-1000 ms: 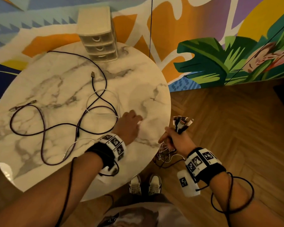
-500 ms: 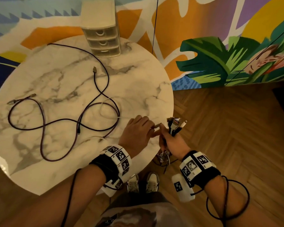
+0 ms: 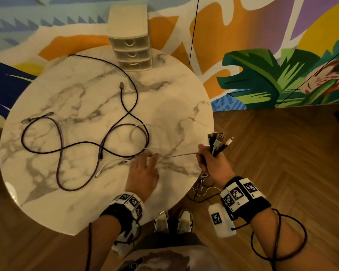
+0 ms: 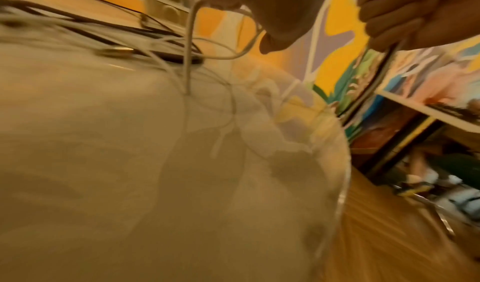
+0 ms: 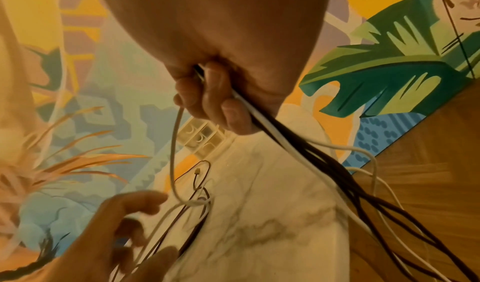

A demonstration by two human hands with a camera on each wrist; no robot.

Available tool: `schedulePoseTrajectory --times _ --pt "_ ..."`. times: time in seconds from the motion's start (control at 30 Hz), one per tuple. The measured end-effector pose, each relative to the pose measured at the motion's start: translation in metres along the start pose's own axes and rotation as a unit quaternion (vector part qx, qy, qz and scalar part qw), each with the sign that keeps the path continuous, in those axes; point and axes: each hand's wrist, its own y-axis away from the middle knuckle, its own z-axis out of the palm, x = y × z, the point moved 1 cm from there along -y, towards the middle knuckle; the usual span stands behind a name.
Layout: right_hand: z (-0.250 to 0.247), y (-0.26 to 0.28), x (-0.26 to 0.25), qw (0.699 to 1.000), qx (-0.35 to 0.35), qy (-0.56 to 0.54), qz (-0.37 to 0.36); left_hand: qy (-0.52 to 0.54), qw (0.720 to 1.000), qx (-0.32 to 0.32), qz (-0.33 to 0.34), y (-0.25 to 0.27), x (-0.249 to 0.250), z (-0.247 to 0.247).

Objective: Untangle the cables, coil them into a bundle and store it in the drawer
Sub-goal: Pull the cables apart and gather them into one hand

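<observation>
**Cables: one white lead stretched between my hands**

Head view. My right hand [image 3: 213,163] is fisted round a bunch of cable ends [image 3: 218,142], plugs sticking up out of the fist, just off the table's near right edge. The rest of that bunch hangs below the hand toward the floor. A white cable [image 3: 177,155] runs taut from this fist across to my left hand [image 3: 143,173], which lies low over the round marble table [image 3: 174,79], fingers loosely spread at the cable; I cannot tell whether they pinch it. Dark purple cables [image 3: 61,151] lie looped on the table's left half, crossing a white loop. The small three-drawer unit [image 3: 131,53] stands at the far edge, drawers closed.

Left wrist view. Blurred. A pale cable [image 4: 189,46] drops from my fingers to the tabletop; dark and white leads lie tangled behind it.

Right wrist view. My fingers [image 5: 207,102] are curled tight on black and white leads [image 5: 280,141] trailing down-right.
</observation>
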Motion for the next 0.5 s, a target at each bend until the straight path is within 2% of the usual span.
schedulePoseTrajectory --times 0.07,0.13,0.27,0.33,0.4,0.5 --pt "-0.003 0.0 0.001 1.0 0.01 -0.003 0.001 0.001 0.998 0.014 -0.058 0.005 -0.018 -0.006" --pt "-0.005 -0.001 0.002 1.0 0.023 -0.016 -0.005 -0.016 0.994 -0.002 -0.104 0.009 -0.034 -0.008" --pt "-0.01 -0.007 0.002 0.997 0.068 -0.04 0.001 -0.037 0.982 -0.109 -0.152 0.012 -0.046 -0.011" --pt "-0.017 -0.009 -0.001 0.995 0.097 -0.028 -0.014 -0.034 0.973 -0.139 -0.182 0.006 -0.041 -0.013" --pt "-0.031 -0.011 -0.008 0.986 0.159 -0.035 -0.033 -0.011 0.972 -0.12 -0.199 -0.006 -0.039 -0.019" --pt "-0.065 -0.018 -0.016 0.957 0.273 -0.093 -0.045 0.109 0.976 -0.04 -0.185 -0.039 -0.033 -0.045"
